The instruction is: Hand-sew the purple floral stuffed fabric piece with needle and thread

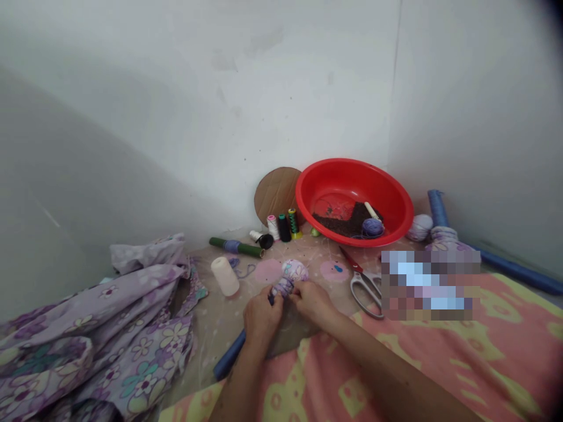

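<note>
A blue stick (230, 355) slants up from the lower left, with a rounded head (295, 270) of flowered cloth at its upper end. Purple yarn (282, 287) is wound round the neck below that head. My left hand (263, 315) is closed around the stick just under the winding. At the right side of the neck, my right hand (311, 298) has its fingers pinched together against the yarn and cloth; exactly what lies between the fingertips is hidden. A white spool (224, 276) stands left of my hands, and scissors (366, 287) with grey handles lie to the right.
Flowered cloth (145, 328) is heaped at left. Behind are a yarn-wrapped green stick (237, 247), several thread spools (284, 227), a cardboard disc (278, 193) and a red basin (352, 170) holding a purple yarn ball (372, 227). Another blue stick (437, 208) stands at right.
</note>
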Tool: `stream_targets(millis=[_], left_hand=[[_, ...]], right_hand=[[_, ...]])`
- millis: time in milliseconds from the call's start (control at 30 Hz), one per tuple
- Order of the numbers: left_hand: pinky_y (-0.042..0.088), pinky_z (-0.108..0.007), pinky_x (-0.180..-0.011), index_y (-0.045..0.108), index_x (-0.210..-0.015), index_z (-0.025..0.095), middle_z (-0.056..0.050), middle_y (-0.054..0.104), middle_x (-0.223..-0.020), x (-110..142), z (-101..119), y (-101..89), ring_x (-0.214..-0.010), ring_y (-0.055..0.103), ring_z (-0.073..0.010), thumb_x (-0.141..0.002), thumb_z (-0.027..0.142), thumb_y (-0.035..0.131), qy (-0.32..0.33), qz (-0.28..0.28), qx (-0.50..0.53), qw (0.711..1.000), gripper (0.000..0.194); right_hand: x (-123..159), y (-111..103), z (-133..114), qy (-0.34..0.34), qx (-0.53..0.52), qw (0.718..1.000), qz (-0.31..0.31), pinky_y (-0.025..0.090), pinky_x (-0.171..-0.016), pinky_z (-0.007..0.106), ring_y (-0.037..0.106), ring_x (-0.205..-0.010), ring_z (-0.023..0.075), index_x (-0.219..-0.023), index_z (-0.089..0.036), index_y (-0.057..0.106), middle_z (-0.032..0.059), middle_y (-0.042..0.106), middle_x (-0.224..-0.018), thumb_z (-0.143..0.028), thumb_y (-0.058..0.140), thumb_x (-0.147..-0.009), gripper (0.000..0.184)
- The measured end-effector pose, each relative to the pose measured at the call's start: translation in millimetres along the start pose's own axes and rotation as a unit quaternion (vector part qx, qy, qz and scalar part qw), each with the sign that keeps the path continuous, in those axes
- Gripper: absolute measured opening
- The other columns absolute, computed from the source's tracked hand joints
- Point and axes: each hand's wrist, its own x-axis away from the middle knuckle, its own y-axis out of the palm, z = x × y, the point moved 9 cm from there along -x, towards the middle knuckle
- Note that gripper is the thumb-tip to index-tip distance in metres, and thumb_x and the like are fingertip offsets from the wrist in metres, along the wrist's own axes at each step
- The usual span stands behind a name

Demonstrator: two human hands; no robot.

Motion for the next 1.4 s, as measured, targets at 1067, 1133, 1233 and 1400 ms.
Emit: stream_targets(millis=[1067, 1133, 1233, 1400], left_hand=[[0.033, -0.021, -0.063, 0.058, -0.096, 0.024, -0.003, 0.063, -0.089, 0.1, 1.8, 0.1, -0.083, 0.055, -0.0156, -0.082, 0.035, 0.022, 0.007, -0.032, 0.051, 0.998, 0.04], [0.033, -0.022, -0.062, 0.059, -0.096, 0.022, -0.004, 0.063, -0.086, 1.1, 2.5, -1.0, -0.08, 0.055, -0.0155, -0.082, 0.04, 0.019, 0.005, -0.033, 0.046, 0.998, 0.046], [0.033, -0.021, -0.061, 0.058, -0.097, 0.022, -0.005, 0.063, -0.085, 1.7, 2.6, -1.7, -0.079, 0.056, -0.0158, -0.08, 0.051, 0.018, 0.0, -0.033, 0.051, 0.998, 0.053], [0.035, -0.023, -0.061, 0.056, -0.099, 0.026, -0.006, 0.063, -0.085, 0.2, -1.1, -0.1, -0.081, 0.056, -0.0195, -0.071, 0.066, 0.02, -0.025, -0.025, 0.027, 0.999, 0.061]], right_hand=[[8.1, -53.0, -14.6, -0.048, 0.113, 0.987, 0.099, 0.033, -0.061, 0.025, 0.055, -0.075, 0.0169, -0.084, -0.021, 0.061, 0.0057, 0.063, -0.082, -0.033, 0.033, -0.079, 0.031], [6.7, -39.9, -14.0, -0.054, 0.122, 0.99, 0.05, 0.033, -0.059, 0.025, 0.056, -0.073, 0.0183, -0.083, -0.021, 0.062, 0.0057, 0.063, -0.079, -0.036, 0.038, -0.076, 0.029], [6.8, -18.0, -16.0, -0.079, 0.134, 0.988, -0.018, 0.034, -0.059, 0.026, 0.056, -0.074, 0.0202, -0.082, -0.022, 0.063, 0.0065, 0.064, -0.079, -0.039, 0.043, -0.072, 0.028], [10.6, 1.1, -26.2, -0.125, 0.15, 0.979, -0.054, 0.035, -0.062, 0.025, 0.057, -0.074, 0.018, -0.082, -0.022, 0.064, 0.0072, 0.065, -0.079, -0.023, 0.039, -0.073, 0.027]])
